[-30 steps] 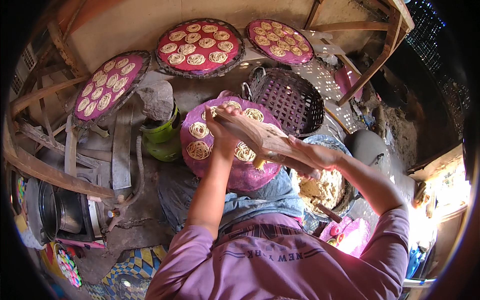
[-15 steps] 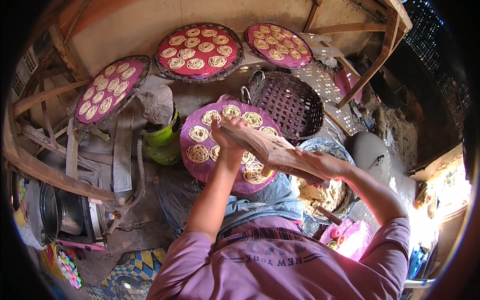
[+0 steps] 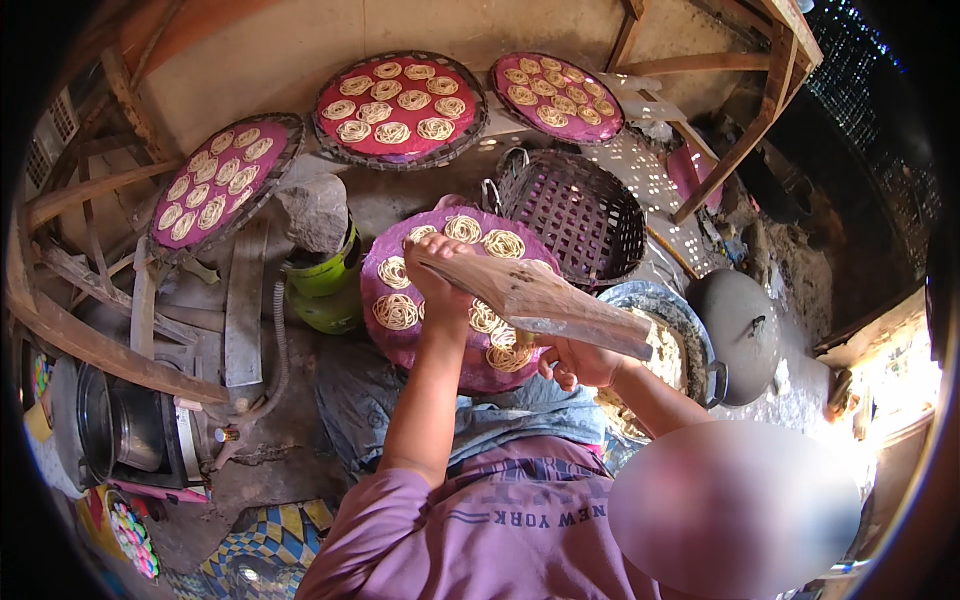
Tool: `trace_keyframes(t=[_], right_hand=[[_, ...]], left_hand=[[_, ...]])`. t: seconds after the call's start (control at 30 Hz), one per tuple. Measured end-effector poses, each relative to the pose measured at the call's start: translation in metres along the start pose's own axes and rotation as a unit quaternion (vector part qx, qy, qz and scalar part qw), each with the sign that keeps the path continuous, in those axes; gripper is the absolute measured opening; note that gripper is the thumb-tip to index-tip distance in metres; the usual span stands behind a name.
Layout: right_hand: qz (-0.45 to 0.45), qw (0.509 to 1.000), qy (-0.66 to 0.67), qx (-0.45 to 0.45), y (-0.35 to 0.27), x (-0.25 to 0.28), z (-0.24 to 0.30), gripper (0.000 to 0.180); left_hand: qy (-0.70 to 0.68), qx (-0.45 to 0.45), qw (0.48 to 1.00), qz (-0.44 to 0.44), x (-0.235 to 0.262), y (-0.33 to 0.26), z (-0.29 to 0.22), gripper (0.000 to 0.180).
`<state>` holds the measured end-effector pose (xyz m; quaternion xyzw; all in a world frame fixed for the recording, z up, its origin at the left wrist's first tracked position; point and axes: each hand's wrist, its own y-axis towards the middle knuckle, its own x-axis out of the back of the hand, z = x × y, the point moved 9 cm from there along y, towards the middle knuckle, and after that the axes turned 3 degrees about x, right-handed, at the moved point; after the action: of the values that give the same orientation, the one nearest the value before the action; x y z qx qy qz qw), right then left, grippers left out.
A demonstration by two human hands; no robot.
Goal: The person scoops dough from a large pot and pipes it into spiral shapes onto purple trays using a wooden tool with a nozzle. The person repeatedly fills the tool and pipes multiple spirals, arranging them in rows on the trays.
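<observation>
Wooden noodle press (image 3: 535, 300), gripped by left hand (image 3: 440, 285) and right hand (image 3: 580, 362), hangs mid-frame over the pink tray (image 3: 385, 335). Coil-laying seems underway; next likely needs squeezing over a bare patch.

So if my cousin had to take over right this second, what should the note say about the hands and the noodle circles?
Left hand: grips the far end of the wooden press.
Right hand: holds the near end from below.
The press is over the pink round tray in front of the knees.
Done: this tray has noodle coils on most of it; three full trays lie beyond.
Left: bare pink near the tray's closest edge. A bowl of dough sits on the right.
</observation>
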<state>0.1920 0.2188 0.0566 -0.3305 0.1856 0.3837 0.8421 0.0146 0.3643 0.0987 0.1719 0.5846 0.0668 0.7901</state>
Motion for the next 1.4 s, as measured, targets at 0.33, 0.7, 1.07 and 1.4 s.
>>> trace_keyframes(t=[0.33, 0.7, 1.07, 1.4], right_hand=[[-0.254, 0.437, -0.781, 0.368, 0.018, -0.026, 0.073, 0.028], [-0.247, 0.654, -0.704, 0.122, 0.045, -0.001, 0.073, 0.021], [-0.273, 0.555, -0.785, 0.047, 0.049, 0.004, 0.056, 0.022], [-0.258, 0.737, -0.613, 0.119, 0.035, 0.023, 0.061, 0.022]], left_hand=[[0.124, 0.024, 0.971, 0.204, -0.162, -0.011, -0.047, 0.054], [0.308, 0.096, 0.9, 0.292, -0.271, -0.094, -0.047, 0.074], [0.335, 0.13, 0.876, 0.322, -0.282, -0.107, -0.03, 0.077], [0.341, 0.125, 0.881, 0.302, -0.276, -0.103, -0.027, 0.078]])
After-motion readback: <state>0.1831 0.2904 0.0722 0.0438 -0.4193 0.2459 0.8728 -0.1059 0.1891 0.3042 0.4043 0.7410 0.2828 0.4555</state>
